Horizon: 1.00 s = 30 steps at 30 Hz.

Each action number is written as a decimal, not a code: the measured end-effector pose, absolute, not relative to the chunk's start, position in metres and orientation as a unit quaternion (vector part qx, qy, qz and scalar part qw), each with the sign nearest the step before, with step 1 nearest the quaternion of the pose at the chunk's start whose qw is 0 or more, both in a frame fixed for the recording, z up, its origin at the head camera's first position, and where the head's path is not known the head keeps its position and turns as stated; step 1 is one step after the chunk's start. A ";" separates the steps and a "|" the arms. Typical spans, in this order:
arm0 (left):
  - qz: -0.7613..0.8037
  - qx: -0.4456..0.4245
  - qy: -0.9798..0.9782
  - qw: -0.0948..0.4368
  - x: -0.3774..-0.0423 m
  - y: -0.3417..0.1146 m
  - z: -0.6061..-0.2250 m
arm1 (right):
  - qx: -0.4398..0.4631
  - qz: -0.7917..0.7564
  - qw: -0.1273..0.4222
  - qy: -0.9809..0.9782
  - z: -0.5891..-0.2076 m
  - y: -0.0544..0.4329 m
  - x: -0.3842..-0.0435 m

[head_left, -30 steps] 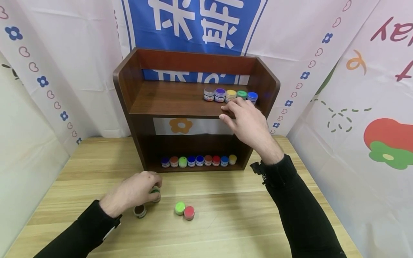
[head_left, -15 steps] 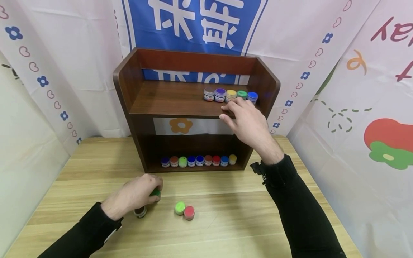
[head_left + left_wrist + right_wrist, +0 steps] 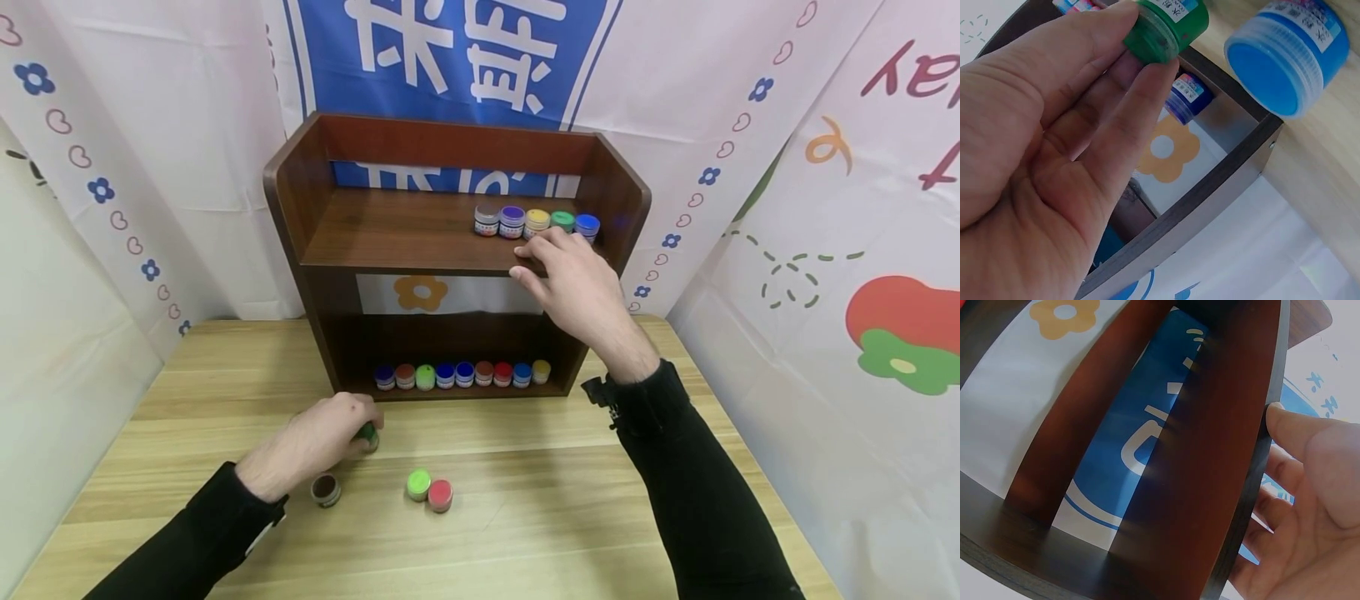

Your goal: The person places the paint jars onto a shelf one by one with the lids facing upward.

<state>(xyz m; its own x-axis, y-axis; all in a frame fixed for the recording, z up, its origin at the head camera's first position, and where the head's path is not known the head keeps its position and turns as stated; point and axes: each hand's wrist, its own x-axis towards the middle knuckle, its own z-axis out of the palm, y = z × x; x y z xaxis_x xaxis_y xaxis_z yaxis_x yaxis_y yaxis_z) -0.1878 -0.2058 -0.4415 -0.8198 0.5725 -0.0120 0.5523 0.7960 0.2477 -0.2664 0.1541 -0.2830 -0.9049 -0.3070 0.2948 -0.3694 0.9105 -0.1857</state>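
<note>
My left hand (image 3: 318,437) pinches a green paint jar (image 3: 368,433) between thumb and fingertips, just in front of the shelf's lower left corner. The left wrist view shows this green jar (image 3: 1169,28) tilted at the fingertips, and a blue paint jar (image 3: 1279,59) close by. A dark-topped jar (image 3: 326,490) stands on the table near the left wrist. To its right, a light green jar (image 3: 418,484) and a red jar (image 3: 440,495) touch each other. My right hand (image 3: 577,279) rests on the front edge of the upper board (image 3: 1260,462), thumb against the edge, fingers over it.
A brown two-tier wooden shelf (image 3: 450,271) stands at the back of the table (image 3: 525,517). Several jars line the right of its upper tier, including a purple-lidded jar (image 3: 512,222). Another row, with a red jar (image 3: 502,374), fills the lower tier. Printed cloth hangs behind.
My left hand, holding the green jar, has shifted slightly forward and right towards the shelf. The dark-topped jar shows more fully than half a second ago. The right hand stays in place.
</note>
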 end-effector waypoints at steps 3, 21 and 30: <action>0.109 0.301 0.947 0.031 -0.190 -0.206 -0.442 | 0.174 0.119 0.130 -0.969 -0.283 0.154 -0.266; 0.028 0.296 0.953 -0.062 -0.208 -0.206 -0.436 | 0.175 0.118 0.132 -0.968 -0.283 0.154 -0.266; -0.014 0.289 0.953 -0.085 -0.223 -0.205 -0.440 | 0.176 0.120 0.131 -0.968 -0.282 0.154 -0.265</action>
